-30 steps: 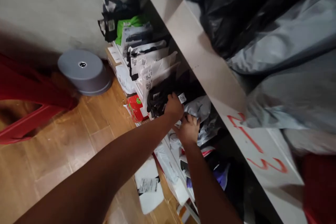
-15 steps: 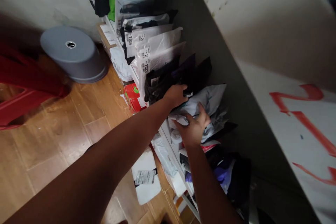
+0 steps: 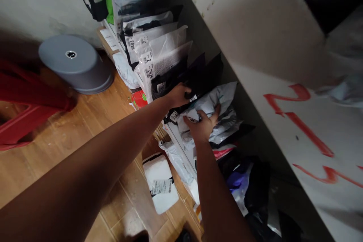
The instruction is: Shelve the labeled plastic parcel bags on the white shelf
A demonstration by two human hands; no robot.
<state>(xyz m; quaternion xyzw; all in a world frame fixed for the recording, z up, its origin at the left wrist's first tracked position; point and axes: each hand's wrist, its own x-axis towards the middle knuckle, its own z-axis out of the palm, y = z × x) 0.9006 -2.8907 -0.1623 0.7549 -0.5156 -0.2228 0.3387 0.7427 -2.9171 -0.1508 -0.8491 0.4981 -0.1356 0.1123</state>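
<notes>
Parcels in plastic mailer bags stand in a row on a low shelf. My left hand (image 3: 179, 95) is curled over the edge of a black parcel (image 3: 206, 77), beside a small white label. Just nearer to me, my right hand (image 3: 204, 124) has its thumb and fingers around the front of a grey parcel (image 3: 224, 96), by a white label; part of its grip is hidden. Farther up the row are white parcels (image 3: 167, 45) with printed number labels, then a green parcel (image 3: 109, 2). Below my right hand, a purple parcel (image 3: 239, 177) lies among dark bags.
On the wooden floor are a grey oval stool (image 3: 75, 64), a red plastic stool (image 3: 34, 102) at the left and a white package (image 3: 161, 189) with a label. A white board (image 3: 272, 68) with red painted marks slopes over the row at the right.
The view has shifted, showing more of the board. My left hand's fingers have curled at the black parcels, and labels beside both hands have come into clearer sight.
</notes>
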